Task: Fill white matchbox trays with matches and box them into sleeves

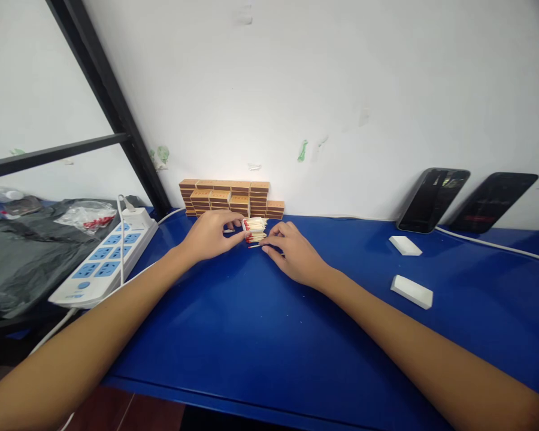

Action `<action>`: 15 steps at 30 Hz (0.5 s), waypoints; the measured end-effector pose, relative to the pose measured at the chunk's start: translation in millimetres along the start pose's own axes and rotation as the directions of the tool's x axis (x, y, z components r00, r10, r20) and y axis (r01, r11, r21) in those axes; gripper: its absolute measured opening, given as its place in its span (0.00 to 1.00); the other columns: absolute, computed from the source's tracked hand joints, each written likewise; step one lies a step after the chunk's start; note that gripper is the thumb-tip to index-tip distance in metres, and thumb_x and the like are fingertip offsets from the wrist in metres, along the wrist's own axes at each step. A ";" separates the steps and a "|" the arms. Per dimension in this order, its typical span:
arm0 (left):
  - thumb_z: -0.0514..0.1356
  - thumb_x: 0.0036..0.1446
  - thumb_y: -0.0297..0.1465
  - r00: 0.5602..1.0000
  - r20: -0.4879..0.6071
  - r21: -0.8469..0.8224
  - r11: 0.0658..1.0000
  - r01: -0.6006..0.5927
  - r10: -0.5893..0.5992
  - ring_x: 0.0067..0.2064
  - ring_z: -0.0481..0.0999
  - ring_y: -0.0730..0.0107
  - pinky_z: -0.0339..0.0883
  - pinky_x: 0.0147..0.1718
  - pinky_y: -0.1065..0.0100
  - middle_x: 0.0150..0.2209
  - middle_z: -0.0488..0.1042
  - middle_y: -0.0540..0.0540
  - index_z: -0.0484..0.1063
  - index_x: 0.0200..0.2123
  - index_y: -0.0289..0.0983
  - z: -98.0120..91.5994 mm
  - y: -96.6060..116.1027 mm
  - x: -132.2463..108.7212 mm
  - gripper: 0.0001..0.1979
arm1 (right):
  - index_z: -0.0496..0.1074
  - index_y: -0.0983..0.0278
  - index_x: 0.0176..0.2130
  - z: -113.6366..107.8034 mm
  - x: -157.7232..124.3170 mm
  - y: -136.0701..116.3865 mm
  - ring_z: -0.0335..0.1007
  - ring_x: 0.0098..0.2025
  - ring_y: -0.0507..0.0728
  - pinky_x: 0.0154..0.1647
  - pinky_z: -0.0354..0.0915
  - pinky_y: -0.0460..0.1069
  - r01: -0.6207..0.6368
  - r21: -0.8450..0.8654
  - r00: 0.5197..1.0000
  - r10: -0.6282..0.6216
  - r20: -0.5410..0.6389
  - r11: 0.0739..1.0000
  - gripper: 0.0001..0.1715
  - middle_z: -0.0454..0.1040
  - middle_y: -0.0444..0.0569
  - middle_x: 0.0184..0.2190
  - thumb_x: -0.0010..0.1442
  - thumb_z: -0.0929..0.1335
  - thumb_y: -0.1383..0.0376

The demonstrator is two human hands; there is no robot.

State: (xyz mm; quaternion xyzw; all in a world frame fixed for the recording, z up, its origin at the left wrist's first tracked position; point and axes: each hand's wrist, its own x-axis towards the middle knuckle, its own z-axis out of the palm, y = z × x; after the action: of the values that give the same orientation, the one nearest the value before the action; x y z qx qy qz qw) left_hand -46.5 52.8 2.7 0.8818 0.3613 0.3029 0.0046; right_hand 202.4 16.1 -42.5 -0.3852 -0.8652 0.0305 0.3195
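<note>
My left hand (pixel 215 233) is closed around the left end of a small white matchbox tray (pixel 247 224), thumb in front and fingers behind. Matches (pixel 257 225) with red heads to the left fill the tray, and more matches (pixel 257 237) lie bunched just in front of it. A single match (pixel 254 246) points left from the fingertips of my right hand (pixel 294 251), which pinch its plain end close to the blue table (pixel 269 347). Behind my left hand, brown matchboxes (pixel 229 187) are stacked in rows against the wall.
Two white trays (pixel 405 245) (pixel 412 291) lie on the right. Two dark phones (pixel 433 200) (pixel 494 202) lean on the wall, with a white cable (pixel 498 242) near them. A power strip (pixel 105 257), a black frame post (pixel 112 102) and a dark plastic bag (pixel 22 257) occupy the left.
</note>
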 end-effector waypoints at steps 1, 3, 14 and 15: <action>0.65 0.62 0.42 1.000 -0.001 0.002 1.000 -0.001 0.001 0.35 0.79 0.67 0.69 0.34 0.68 0.36 0.82 0.48 0.81 0.44 0.40 0.1 -0.1 -0.1 0.14 | 0.80 0.62 0.44 0.2 -0.1 -0.3 0.64 0.46 0.62 0.51 0.68 0.58 -0.006 0.006 1.000 0.006 -0.002 1.000 0.10 0.71 0.54 0.43 0.70 0.67 0.66; 0.65 0.62 0.42 1.000 -0.002 0.005 1.000 -0.004 0.004 0.35 0.80 0.66 0.69 0.34 0.67 0.36 0.82 0.47 0.81 0.43 0.40 0.3 -0.2 -0.2 0.13 | 0.79 0.62 0.44 0.7 -0.1 -0.5 0.65 0.47 0.62 0.52 0.68 0.59 -0.020 0.013 1.000 0.020 -0.010 1.000 0.08 0.71 0.54 0.43 0.69 0.68 0.67; 0.64 0.63 0.42 1.000 0.021 0.025 1.000 0.003 -0.004 0.36 0.80 0.66 0.69 0.34 0.67 0.37 0.82 0.47 0.81 0.44 0.39 -0.8 0.9 0.4 0.14 | 0.80 0.62 0.49 2.9 -0.5 -0.9 0.64 0.47 0.63 0.52 0.68 0.60 0.003 -0.018 1.000 -0.003 0.006 1.000 0.13 0.71 0.55 0.43 0.70 0.66 0.66; 0.64 0.63 0.42 1.000 0.021 0.026 1.000 0.003 -0.004 0.36 0.80 0.65 0.69 0.34 0.67 0.37 0.82 0.47 0.81 0.44 0.39 -0.9 0.8 0.3 0.14 | 0.80 0.63 0.50 3.0 -0.5 -1.0 0.64 0.47 0.63 0.52 0.68 0.60 0.003 -0.026 1.000 -0.003 0.011 1.000 0.14 0.71 0.56 0.44 0.71 0.66 0.66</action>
State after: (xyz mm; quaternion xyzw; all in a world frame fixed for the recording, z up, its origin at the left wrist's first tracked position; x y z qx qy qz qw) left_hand -46.3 52.2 3.9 0.8843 0.3668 0.2889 -0.0025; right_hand 200.2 15.6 -44.8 -0.3879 -0.8678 0.0209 0.3100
